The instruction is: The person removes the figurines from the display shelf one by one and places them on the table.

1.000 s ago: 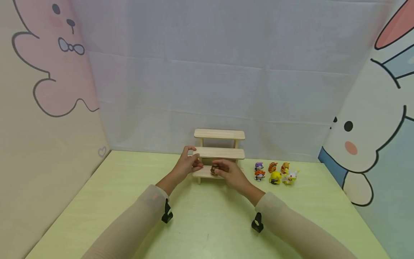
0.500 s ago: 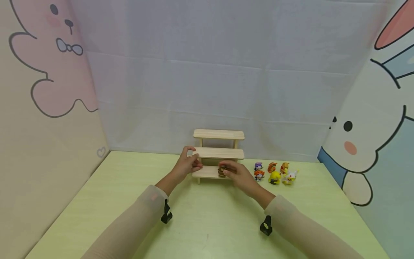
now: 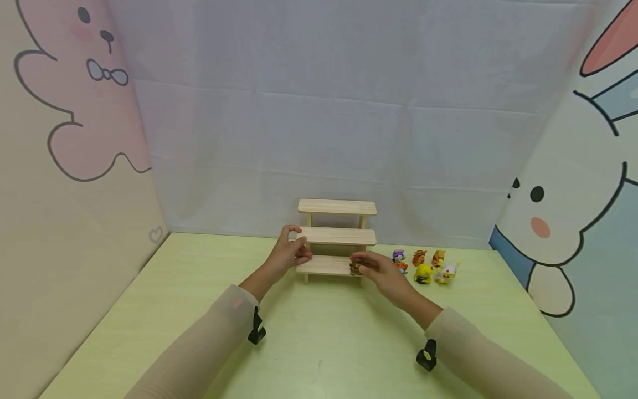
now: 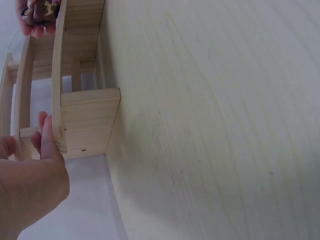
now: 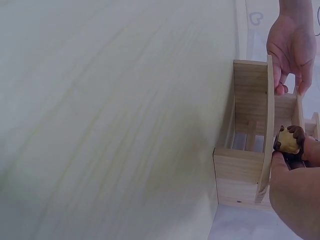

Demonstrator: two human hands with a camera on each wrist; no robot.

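A small brown and tan figurine (image 3: pixel 355 266) is pinched between the thumb and fingers of my right hand (image 3: pixel 387 277), at the right end of the lowest tier of a wooden three-tier stand (image 3: pixel 324 267). The right wrist view shows the figurine's tan front (image 5: pixel 288 141) close over the board, the fingers partly hiding it. At the stand's left end, my left hand (image 3: pixel 288 252) holds the edge of the middle tier with thumb and index finger. Its other fingers (image 4: pixel 49 140) rest by the lowest tier. The upper two tiers bear nothing.
To the right of the stand, several small figurines stand grouped on the light green table (image 3: pixel 299 343), among them a yellow one (image 3: pixel 423 274) and a white one (image 3: pixel 447 272). A white cloth (image 3: pixel 329 127) hangs behind. Printed panels flank both sides.
My right hand has moved rightward along the lowest tier with the brown figurine, from its middle to its right end. The left hand stays in place at the stand.
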